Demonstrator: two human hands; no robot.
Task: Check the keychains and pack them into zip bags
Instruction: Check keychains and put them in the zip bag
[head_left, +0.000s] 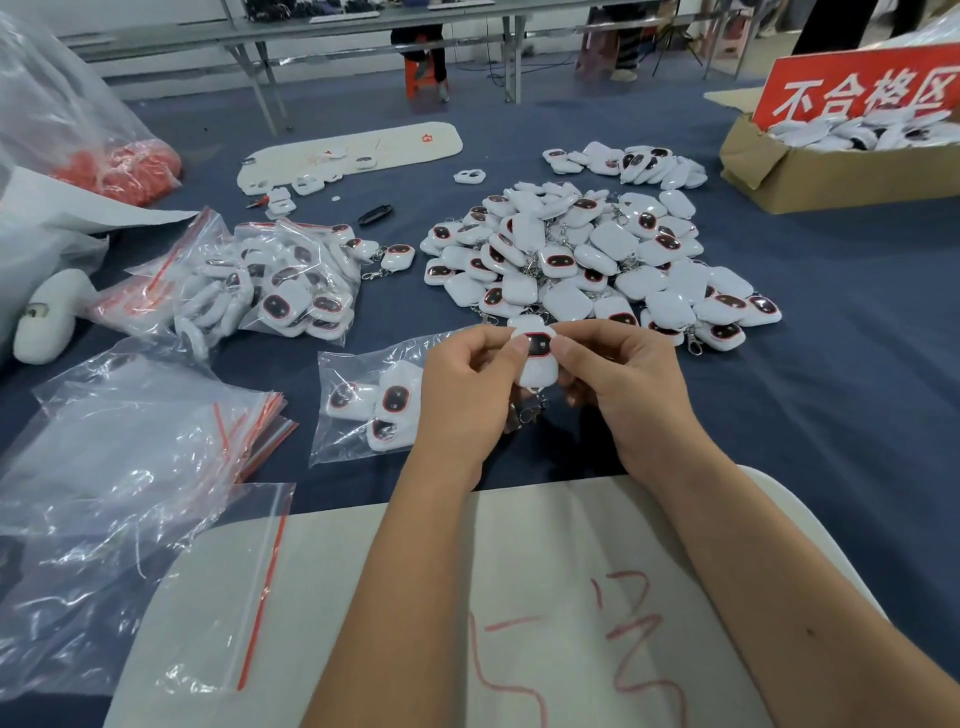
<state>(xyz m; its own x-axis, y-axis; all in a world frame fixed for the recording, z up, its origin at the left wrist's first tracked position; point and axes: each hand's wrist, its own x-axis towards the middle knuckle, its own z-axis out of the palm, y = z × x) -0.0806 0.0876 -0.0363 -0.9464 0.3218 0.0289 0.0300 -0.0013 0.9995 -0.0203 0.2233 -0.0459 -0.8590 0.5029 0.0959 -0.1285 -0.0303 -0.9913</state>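
Blue table cloth (831, 395) fills most of frame, work laid out on it. Centre-right: big loose pile of white keychains (587, 260), prob. unchecked stock, within easy reach. Upper right: cardboard box (810, 176) w/ red sign (857, 88) reading 不合格区, white pieces inside, so likely the reject bin. Bottom centre: white board (519, 613) w/ red scribble under forearms. Lower left: stack of empty zip bags (135, 467), one loose bag (234, 587) lying over board edge, ready to grab. Mid left: filled zip bags (280, 286), red seal strips, looks like done output. Centre, just left of hands: part-filled zip bag (374, 400) w/ a few keychains in it, mouth twd hands, so prob. the one being loaded.

Left hand (467, 384) & right hand (623, 379) both pinch one held keychain (537, 353) at centre, thumbs + fingers closed narrow on its sides, dark face up twd camera, metal clip hanging below. Held up off cloth for inspection, I'd say: check step, not yet bagged.
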